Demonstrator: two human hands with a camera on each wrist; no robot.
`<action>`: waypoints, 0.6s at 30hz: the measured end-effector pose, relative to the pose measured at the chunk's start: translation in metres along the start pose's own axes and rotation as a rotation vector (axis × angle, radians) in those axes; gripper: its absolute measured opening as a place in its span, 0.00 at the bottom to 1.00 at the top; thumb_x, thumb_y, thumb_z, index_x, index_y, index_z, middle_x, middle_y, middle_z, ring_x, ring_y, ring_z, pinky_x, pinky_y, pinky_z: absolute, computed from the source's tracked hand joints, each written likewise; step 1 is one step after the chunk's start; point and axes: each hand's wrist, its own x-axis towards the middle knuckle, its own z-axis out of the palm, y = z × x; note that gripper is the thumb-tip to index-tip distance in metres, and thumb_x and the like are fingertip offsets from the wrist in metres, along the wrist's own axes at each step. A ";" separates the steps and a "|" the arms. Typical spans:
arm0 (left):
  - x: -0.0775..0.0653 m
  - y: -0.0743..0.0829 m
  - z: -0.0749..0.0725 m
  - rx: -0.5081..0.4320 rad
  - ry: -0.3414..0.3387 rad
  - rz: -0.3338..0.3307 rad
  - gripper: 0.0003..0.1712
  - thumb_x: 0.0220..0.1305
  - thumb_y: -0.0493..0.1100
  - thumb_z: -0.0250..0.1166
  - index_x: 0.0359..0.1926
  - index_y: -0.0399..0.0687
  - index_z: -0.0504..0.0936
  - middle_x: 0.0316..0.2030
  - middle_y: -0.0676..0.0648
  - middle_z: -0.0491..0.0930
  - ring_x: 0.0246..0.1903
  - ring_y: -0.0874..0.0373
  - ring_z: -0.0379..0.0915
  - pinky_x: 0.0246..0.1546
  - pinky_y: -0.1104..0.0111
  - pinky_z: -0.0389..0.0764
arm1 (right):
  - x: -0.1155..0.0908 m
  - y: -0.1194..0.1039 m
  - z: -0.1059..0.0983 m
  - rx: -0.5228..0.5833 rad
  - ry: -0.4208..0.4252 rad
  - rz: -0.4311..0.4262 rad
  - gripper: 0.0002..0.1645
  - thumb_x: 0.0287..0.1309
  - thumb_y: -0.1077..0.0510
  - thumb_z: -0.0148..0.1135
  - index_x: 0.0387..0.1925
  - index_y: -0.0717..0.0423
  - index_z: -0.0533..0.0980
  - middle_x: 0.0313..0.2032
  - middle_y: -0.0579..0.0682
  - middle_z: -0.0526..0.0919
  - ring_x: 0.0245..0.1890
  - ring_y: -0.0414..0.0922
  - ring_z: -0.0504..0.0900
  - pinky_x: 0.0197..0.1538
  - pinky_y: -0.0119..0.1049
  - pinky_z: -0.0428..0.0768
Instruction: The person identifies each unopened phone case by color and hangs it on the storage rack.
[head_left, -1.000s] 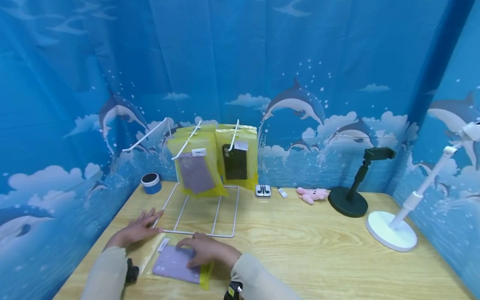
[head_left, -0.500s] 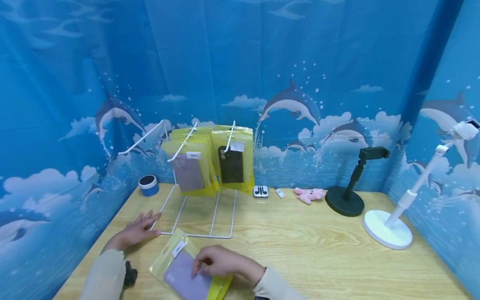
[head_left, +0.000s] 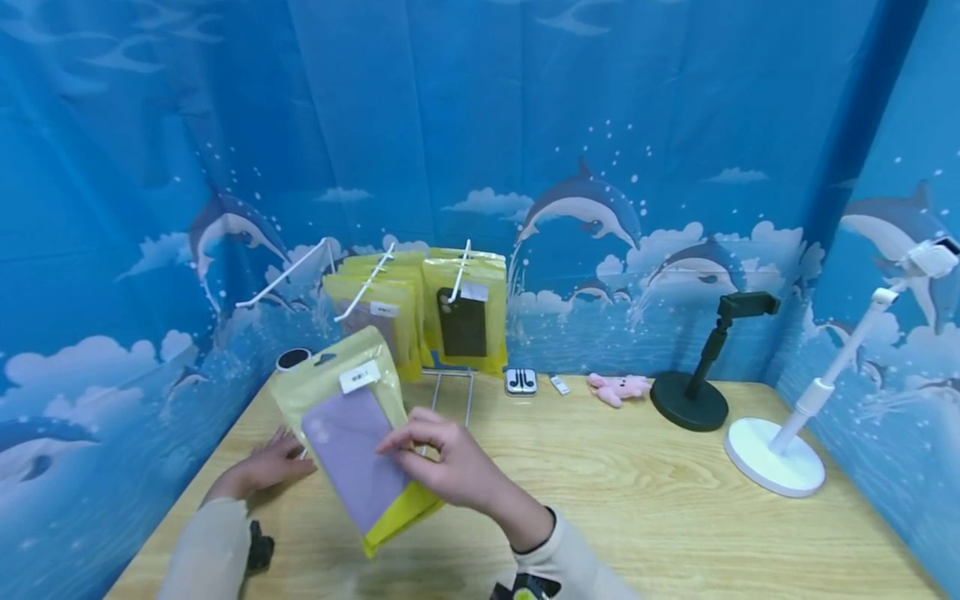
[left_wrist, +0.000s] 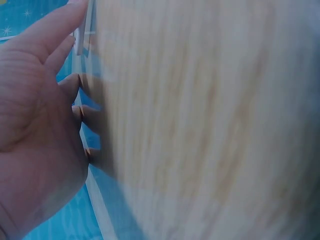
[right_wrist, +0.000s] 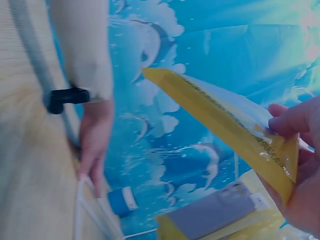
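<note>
My right hand (head_left: 450, 467) pinches the right edge of a yellow-backed clear bag with a lilac phone case (head_left: 348, 450) inside, raised above the table. A white label (head_left: 360, 377) and a hang hole sit near the bag's top, which leans up and to the left. In the right wrist view, thumb and fingers grip the bag's yellow lower end (right_wrist: 225, 132). My left hand (head_left: 262, 467) rests at the front left of the white wire rack (head_left: 469, 400), fingers extended, fingertips at the frame and the tabletop. The held bag hides much of the rack's base.
Several similar bags (head_left: 463, 325) hang from two rack hooks; the left hook (head_left: 281, 283) carries nothing. Behind stand a blue-and-white round container (head_left: 292, 358), boxed earphones (head_left: 521, 382), a small white stick (head_left: 560, 385), a pink plush (head_left: 618, 388), and black (head_left: 690, 400) and white (head_left: 776, 458) phone stands.
My right hand has picked the bagged lilac case off the table, turned its top upward and raised it toward the rack. My left hand stays at the rack's front left corner.
</note>
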 end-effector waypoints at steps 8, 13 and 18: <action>0.000 0.001 0.000 0.033 -0.024 -0.019 0.47 0.62 0.59 0.61 0.69 0.32 0.54 0.70 0.27 0.34 0.67 0.28 0.18 0.58 0.34 0.19 | 0.024 -0.012 -0.006 0.005 0.084 0.078 0.09 0.56 0.71 0.58 0.36 0.63 0.82 0.30 0.48 0.73 0.36 0.39 0.74 0.41 0.28 0.80; -0.001 0.003 -0.001 0.039 -0.032 -0.005 0.47 0.62 0.59 0.60 0.71 0.37 0.53 0.69 0.26 0.33 0.66 0.26 0.18 0.57 0.33 0.20 | 0.030 -0.008 -0.004 -0.028 0.111 0.142 0.09 0.56 0.71 0.59 0.37 0.63 0.82 0.30 0.51 0.75 0.33 0.36 0.72 0.38 0.25 0.78; -0.002 0.005 -0.001 0.046 -0.028 0.024 0.46 0.63 0.57 0.60 0.71 0.38 0.52 0.69 0.25 0.34 0.66 0.25 0.19 0.57 0.32 0.20 | 0.032 0.002 -0.003 -0.055 0.132 0.189 0.09 0.53 0.70 0.61 0.36 0.62 0.83 0.28 0.51 0.75 0.29 0.35 0.68 0.32 0.23 0.71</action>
